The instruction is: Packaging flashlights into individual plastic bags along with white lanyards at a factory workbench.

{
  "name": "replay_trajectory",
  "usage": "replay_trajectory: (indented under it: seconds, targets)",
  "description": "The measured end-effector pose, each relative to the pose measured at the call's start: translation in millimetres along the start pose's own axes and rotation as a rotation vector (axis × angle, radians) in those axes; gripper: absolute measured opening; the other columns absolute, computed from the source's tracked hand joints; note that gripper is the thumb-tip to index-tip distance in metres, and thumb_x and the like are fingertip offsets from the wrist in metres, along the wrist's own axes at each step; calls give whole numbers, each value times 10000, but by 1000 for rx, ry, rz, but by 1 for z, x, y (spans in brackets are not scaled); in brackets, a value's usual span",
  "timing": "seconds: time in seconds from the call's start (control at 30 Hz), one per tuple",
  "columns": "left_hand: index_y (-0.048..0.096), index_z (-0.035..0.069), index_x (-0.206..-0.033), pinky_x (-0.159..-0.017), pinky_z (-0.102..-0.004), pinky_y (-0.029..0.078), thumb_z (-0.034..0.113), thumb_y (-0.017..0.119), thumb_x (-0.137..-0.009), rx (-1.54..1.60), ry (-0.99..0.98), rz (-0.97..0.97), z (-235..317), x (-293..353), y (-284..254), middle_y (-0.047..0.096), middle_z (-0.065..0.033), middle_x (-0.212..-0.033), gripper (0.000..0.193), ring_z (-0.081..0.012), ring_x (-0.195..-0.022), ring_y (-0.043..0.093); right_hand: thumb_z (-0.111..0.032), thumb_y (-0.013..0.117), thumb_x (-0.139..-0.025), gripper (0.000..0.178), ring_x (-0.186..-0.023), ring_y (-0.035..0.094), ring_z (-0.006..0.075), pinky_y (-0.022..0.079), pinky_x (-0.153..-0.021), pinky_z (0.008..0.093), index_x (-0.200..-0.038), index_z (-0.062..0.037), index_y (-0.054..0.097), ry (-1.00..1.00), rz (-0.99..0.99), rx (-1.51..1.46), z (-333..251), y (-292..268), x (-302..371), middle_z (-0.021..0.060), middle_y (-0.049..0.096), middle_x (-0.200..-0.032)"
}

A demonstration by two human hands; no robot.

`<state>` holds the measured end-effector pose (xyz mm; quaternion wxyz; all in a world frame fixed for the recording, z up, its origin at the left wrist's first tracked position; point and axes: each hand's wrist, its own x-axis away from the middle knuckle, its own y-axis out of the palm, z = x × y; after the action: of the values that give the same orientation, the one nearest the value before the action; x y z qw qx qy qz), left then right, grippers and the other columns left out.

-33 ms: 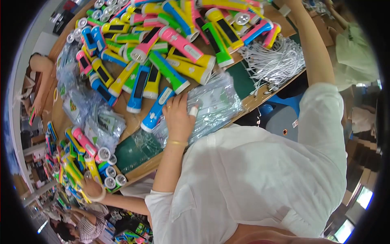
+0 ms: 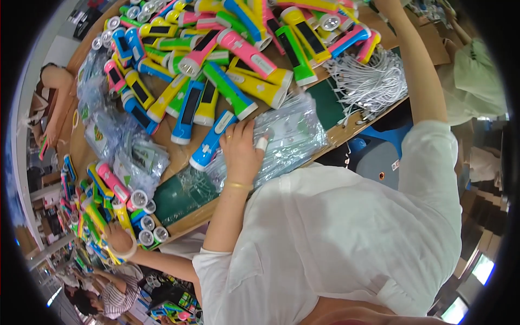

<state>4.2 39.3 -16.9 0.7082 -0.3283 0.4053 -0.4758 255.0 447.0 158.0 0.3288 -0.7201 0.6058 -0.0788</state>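
My left hand (image 2: 242,151) lies on a stack of clear plastic bags (image 2: 295,127) at the table's near edge, fingers stretched forward and a white wrap on the thumb. Right beside its fingertips is a blue flashlight (image 2: 213,141) with a white end; whether they touch it I cannot tell. At the top right, my right arm reaches far out, and my right hand (image 2: 388,6) is cut off by the picture's edge, its fingers hidden. A heap of pink, yellow, green and blue flashlights (image 2: 246,52) covers the table beyond my left hand.
A bundle of white cables (image 2: 371,81) lies at the right table edge. More plastic bags (image 2: 122,143) are piled to the left. Further left, a co-worker's hand (image 2: 120,241) is at another pile of flashlights (image 2: 112,184). A grey-blue stool (image 2: 376,160) stands below the edge.
The whole view has shifted slightly. My left hand stays on the bags; my right hand has drawn a little further toward the top edge. The co-worker's hand has shifted slightly among the flashlights.
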Motion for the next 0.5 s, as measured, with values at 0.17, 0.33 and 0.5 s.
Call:
replay_trajectory:
  seconds: [0.17,0.33,0.5]
  targets:
    - [663,50,-1211,-978,-477,386,245,777,-822,30,-44,-31,0,-6,1,639,-112,-1198,450,-321,-1163,555,-159,697,-967,270,-962,676,160,528,-822,304,-1219,-62,702,-258,-670,-57,-27,109,172,70,726,-1078]
    - [668,63,-1193,-966,-466,385,240,781,-822,68,-33,-65,-2,-6,-2,641,-108,-1184,427,-322,-1151,566,-119,758,-812,181,-987,646,313,542,-818,430,-980,-66,712,-567,-668,178,-21,171,259,80,664,-966]
    - [687,77,-1162,-965,-462,385,184,769,-821,93,-34,-12,-2,-3,1,641,-105,-1176,367,-318,-1144,569,-122,738,-827,172,-976,657,299,548,-803,417,-988,-78,698,-571,-604,286,-21,179,270,68,658,-963]
